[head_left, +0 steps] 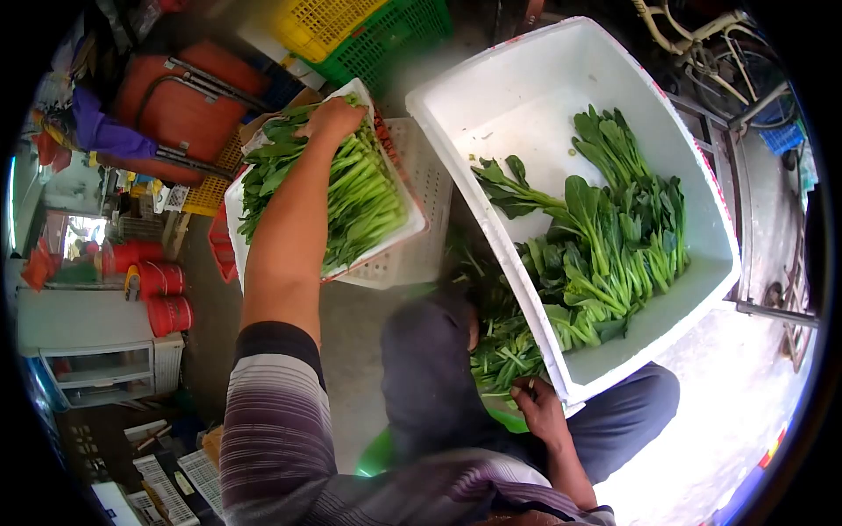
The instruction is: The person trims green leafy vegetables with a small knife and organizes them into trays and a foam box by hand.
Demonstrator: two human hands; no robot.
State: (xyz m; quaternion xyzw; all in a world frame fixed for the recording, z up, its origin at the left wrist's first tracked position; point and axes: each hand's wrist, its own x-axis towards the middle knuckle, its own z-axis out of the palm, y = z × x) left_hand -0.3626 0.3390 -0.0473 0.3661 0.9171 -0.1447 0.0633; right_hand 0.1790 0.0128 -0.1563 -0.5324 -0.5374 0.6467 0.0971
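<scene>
My left hand reaches into a small white foam box and rests on the far end of a pile of green leafy vegetables; its fingers are partly hidden among the stalks. Low in front of me, my right hand is closed, its fingertips pinched together beside cut greens below the large box; what it holds is too small to make out. The large white foam box stands tilted at the right, with bunches of leafy greens inside.
Yellow and green crates stand at the top. A white perforated basket lies under the small box. Red buckets and a drawer cabinet are at the left, a bicycle at the top right.
</scene>
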